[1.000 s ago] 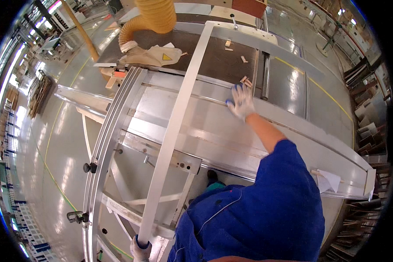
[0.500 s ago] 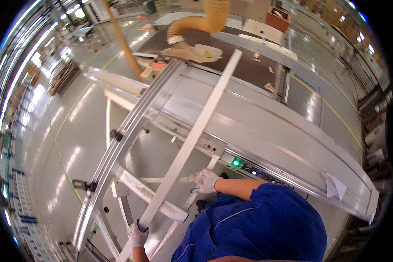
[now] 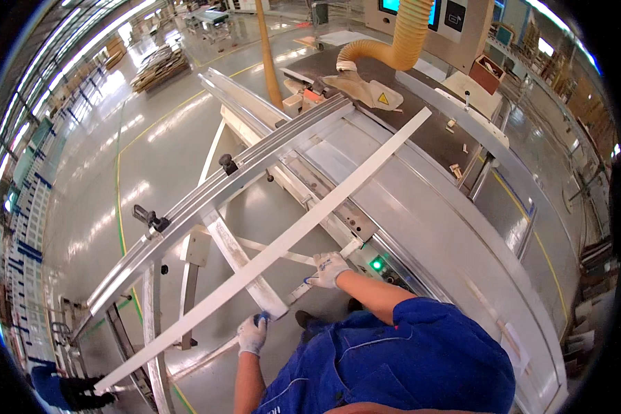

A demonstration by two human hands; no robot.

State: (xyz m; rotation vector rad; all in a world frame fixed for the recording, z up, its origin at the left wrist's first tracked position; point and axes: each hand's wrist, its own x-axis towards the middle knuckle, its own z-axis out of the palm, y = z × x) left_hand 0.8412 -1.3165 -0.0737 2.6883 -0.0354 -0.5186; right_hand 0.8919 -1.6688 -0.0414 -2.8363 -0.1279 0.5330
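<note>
A long narrow white strip (image 3: 283, 243) lies slantwise across the sliding table saw, from the grey table (image 3: 421, 200) over the aluminium fence (image 3: 255, 148) side to the lower left. My left hand (image 3: 253, 334), in a white glove with blue on it, is off the strip, beside the near end of a white crossbar (image 3: 245, 265). Its fingers look loosely apart; whether they touch the crossbar I cannot tell. My right hand (image 3: 329, 270), gloved alike, is by the white frame near the control panel (image 3: 386, 268) with its green light. Its fingers are apart with nothing visible in them.
Black clamps (image 3: 150, 218) sit on the fence. A yellow hose (image 3: 393, 52) joins the blade guard (image 3: 369, 93) beyond the strip. Wood offcuts (image 3: 455, 170) lie on the dark table. Someone in blue (image 3: 52, 388) is at the lower left. Stacked boards (image 3: 160, 67) stand far left.
My left hand has let go of the strip and moved right, toward the crossbar's end. The strip now slants lower to the left in view. The head view has shifted; my right hand stays by the frame.
</note>
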